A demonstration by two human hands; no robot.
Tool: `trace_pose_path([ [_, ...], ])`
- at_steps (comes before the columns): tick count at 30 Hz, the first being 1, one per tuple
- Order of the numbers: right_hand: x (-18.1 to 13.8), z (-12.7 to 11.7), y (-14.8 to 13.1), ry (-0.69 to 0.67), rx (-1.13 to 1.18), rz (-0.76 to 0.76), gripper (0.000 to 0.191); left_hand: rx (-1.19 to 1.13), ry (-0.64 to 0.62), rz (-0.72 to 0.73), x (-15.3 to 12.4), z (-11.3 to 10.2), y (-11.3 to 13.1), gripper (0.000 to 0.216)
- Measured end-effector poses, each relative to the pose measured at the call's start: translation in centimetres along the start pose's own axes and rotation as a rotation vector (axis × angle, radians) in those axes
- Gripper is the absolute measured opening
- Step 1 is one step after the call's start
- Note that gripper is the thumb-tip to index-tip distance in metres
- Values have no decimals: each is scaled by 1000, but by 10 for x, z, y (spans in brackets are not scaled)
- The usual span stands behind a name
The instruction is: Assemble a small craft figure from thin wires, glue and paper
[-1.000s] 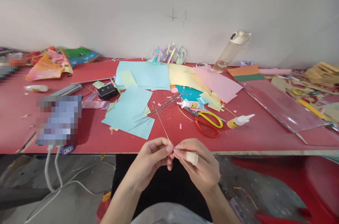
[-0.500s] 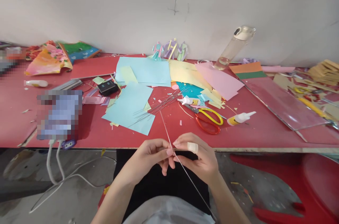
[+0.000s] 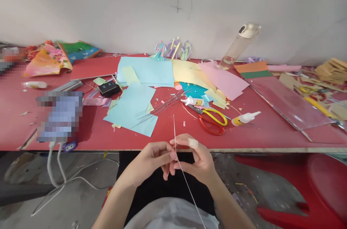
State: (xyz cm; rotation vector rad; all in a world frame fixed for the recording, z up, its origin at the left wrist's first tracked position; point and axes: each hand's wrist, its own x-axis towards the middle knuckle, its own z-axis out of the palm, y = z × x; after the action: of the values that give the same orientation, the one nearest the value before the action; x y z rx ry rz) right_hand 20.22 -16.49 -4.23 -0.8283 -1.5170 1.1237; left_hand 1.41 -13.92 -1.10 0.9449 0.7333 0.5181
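A long, thin white wire runs from above the table's front edge down toward my lap, bending slightly at my fingers. My left hand pinches it between thumb and forefinger. Beside it, my right hand, with a beige plaster on one finger, has its thumb and forefinger apart around the wire; the forefinger reaches to the wire. Beyond the hands, a bundle of thin dark wires lies partly on light blue paper. Scissors with yellow and red handles rest to the right, beside a small glue bottle.
Another glue bottle lies on the red table. Yellow paper, pink paper and a water bottle are farther back. Small paper figures lean on the wall. A black box and blurred device are left.
My right hand has shifted left, closer to my left hand. The wire has swung more upright, its upper tip moving right and its lower part left.
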Motion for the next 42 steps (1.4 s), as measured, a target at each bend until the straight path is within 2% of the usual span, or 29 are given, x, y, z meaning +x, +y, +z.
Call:
trace_pose_path([
  [2, -2, 1, 2, 26, -4, 38, 47, 64, 34, 27, -1, 0, 0, 29],
  [7, -6, -6, -1, -7, 21, 224, 20, 282, 107, 72, -7, -1, 4, 27],
  [10, -6, -9, -10, -64, 73, 366, 19, 457, 145, 41, -10, 0, 8, 21],
  [13, -3, -4, -21, -41, 48, 447, 17, 648, 183, 18, -15, 2, 13, 17],
  [17, 3, 5, -31, 38, -12, 440, 11, 817, 216, 71, -21, 6, 18, 14],
  [21, 4, 9, -31, 105, 65, 417, 11, 768, 199, 121, -22, 8, 19, 9],
  [24, 2, 7, -29, 81, 82, 422, 9, 702, 210, 143, -21, 8, 16, 9],
  [26, 0, 5, -28, 41, 5, 388, 8, 712, 245, 181, -21, 8, 13, 10],
  [28, -1, 5, -29, 45, -172, 261, 7, 780, 295, 273, -22, 8, 10, 8],
  [30, -2, 6, -30, 110, -380, 49, 13, 891, 344, 429, -22, 8, 7, 8],
  [32, -5, 8, -33, 202, -520, -144, 23, 996, 398, 653, -22, 8, 5, 10],
  [34, -10, 11, -35, 286, -547, -212, 28, 1072, 460, 886, -20, 8, 3, 11],
  [36, -13, 15, -36, 318, -454, -96, 19, 1139, 508, 1061, -17, 7, 1, 16],
  [38, -12, 18, -36, 272, -229, 130, 11, 1220, 515, 1158, -14, 5, -1, 20],
  [40, -8, 20, -36, 220, 63, 331, 17, 1290, 496, 1225, -12, 3, -3, 19],
  [42, -1, 22, -34, 222, 296, 435, 20, 1339, 475, 1258, -11, 0, -4, 19],
])
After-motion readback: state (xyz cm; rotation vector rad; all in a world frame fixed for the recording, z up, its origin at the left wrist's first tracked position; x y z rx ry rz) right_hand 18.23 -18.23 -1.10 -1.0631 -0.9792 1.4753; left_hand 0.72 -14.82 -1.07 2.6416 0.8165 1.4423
